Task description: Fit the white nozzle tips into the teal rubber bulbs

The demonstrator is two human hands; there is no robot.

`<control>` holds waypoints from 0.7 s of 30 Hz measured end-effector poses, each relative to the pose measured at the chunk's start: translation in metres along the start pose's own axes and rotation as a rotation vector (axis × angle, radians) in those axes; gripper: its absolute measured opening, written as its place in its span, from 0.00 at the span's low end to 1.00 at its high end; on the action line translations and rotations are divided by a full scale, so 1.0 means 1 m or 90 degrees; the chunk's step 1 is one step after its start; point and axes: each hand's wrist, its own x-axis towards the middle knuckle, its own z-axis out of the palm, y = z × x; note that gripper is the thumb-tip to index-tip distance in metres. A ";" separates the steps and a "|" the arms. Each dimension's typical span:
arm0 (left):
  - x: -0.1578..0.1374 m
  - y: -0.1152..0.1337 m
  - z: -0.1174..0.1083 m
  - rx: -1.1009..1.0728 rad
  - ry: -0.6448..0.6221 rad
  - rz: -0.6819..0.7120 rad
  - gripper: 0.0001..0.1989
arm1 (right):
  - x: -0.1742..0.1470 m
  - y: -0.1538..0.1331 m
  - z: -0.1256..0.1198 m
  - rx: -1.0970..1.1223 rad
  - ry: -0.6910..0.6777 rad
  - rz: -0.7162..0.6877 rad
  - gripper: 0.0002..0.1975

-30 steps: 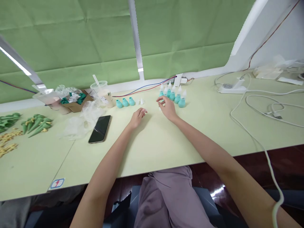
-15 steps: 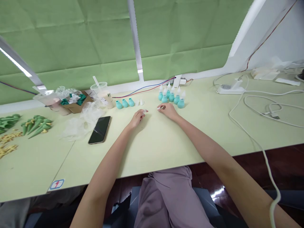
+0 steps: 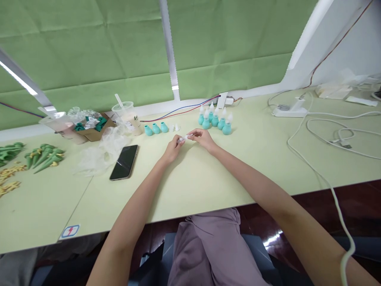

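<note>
The back is covered by green cloth (image 3: 113,47), and before it a pale desk (image 3: 193,182) is spread. On the right of the desk, a white cable (image 3: 343,266) is looped near a white power strip (image 3: 290,113). On the left, a crumpled clear plastic bag (image 3: 99,157) is laid in front of two drink cups (image 3: 131,121) and a cardboard box (image 3: 97,135) filled with scraps. A dark phone (image 3: 124,163) is placed beside the bag. Green cone-shaped pieces (image 3: 47,157) and yellow pieces (image 3: 10,171) are heaped at the far left.

The left hand (image 3: 173,147) and right hand (image 3: 203,139) are held close together over the desk's middle. Behind the right hand, six turquoise bulbs with pointed translucent tips (image 3: 226,128) are stood upright in a cluster; behind the left, three open-topped turquoise bulbs (image 3: 156,128) are lined up.

Two small whitish pieces (image 3: 177,127) are set just beside that row. Small whitish parts (image 3: 186,137) are pinched between the fingertips of both hands; whether they are joined cannot be told.
</note>
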 end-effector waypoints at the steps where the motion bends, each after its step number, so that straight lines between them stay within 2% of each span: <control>1: 0.000 0.002 0.000 0.005 0.000 0.007 0.09 | 0.000 0.000 0.000 0.015 0.002 0.015 0.17; 6: 0.000 0.006 0.001 0.020 0.027 0.024 0.10 | -0.002 -0.006 0.000 0.062 0.025 0.057 0.19; 13: -0.002 0.007 0.005 0.044 0.071 0.038 0.12 | -0.002 -0.008 -0.001 0.074 0.008 0.078 0.20; 21: -0.006 0.009 0.007 0.166 0.086 0.084 0.13 | 0.001 -0.008 -0.006 0.051 -0.032 0.034 0.19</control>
